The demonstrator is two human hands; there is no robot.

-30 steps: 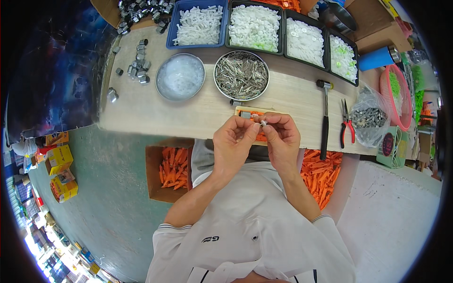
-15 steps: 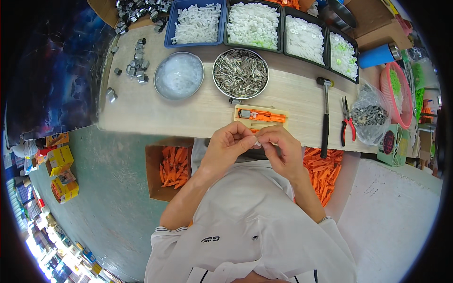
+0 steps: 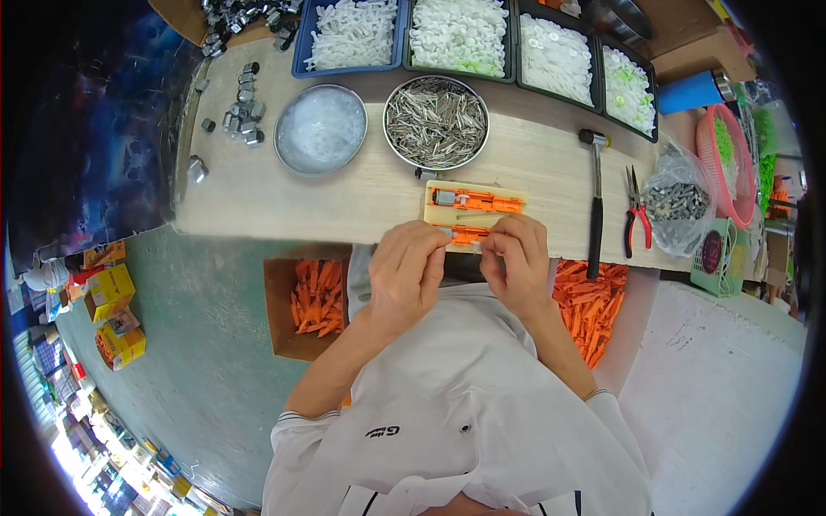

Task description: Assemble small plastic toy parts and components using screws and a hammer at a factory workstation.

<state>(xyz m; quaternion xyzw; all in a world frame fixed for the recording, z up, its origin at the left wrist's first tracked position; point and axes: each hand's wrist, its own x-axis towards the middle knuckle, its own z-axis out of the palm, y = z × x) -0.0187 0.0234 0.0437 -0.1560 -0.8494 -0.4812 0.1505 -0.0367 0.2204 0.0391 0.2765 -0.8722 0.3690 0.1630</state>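
A: Two bare hands meet at the near edge of a pale wooden workbench [image 3: 284, 202], seen from above. Starting at the far left, a few small metal blocks [image 3: 241, 112] lie scattered on the bench. Next comes a round bowl of clear plastic bits [image 3: 320, 129], then a round bowl of thin metal pins [image 3: 435, 120].

B: Where are the hands?

A: Just below the pin bowl. The left hand [image 3: 406, 271] has its fingers curled inward, tips pressing on the near end of an orange plastic part [image 3: 465, 234]. The right hand [image 3: 516, 262] pinches the same part from the other side. The part lies on a small wooden jig [image 3: 514, 191] at the bench's near edge, and the fingers hide much of it. A second orange part [image 3: 477, 201] lies in the jig just behind it, untouched.

B: And further right?

A: A hammer [image 3: 594, 206] lies with its black handle pointing toward the person. Beside it are red-handled pliers [image 3: 637, 215], then a clear bag of small dark metal pieces [image 3: 675, 202], then a pink basket [image 3: 727, 159] at the edge.

B: Anything behind or below?

A: Along the back stand bins of white plastic parts [image 3: 460, 34]. Under the bench, a cardboard box of orange pieces [image 3: 317, 297] sits at left, and a heap of orange pieces [image 3: 594, 301] at right.
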